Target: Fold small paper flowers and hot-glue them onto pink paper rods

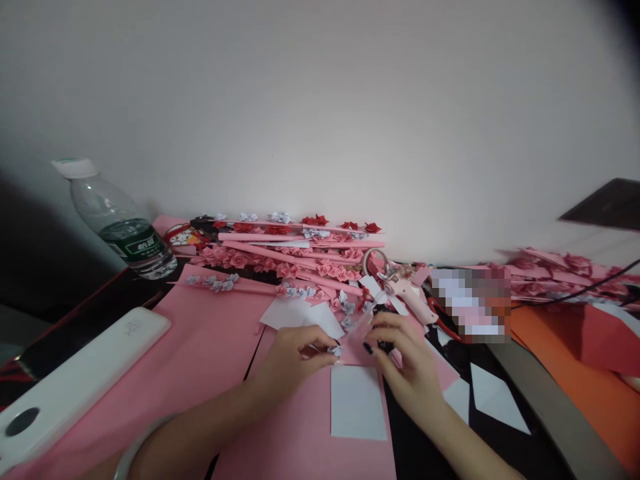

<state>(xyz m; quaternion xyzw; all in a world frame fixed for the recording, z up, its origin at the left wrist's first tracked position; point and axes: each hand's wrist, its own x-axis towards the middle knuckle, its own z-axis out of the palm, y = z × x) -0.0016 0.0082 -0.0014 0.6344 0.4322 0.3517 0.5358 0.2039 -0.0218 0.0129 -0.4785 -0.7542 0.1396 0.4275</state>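
Note:
My left hand is closed in a pinch on a small pale paper flower. Just across from it, my right hand has its thumb and fingers curled together; whatever they hold, if anything, is hard to make out. A white paper square lies below the two hands on pink paper. Behind the left hand rest more white sheets. A light pink glue gun lies beyond my right hand, its nozzle pointing left.
Pink paper stems with pink, red and white flowers pile against the wall. A water bottle and a long white device stand and lie left. To the right are a tape roll, white pieces and orange paper.

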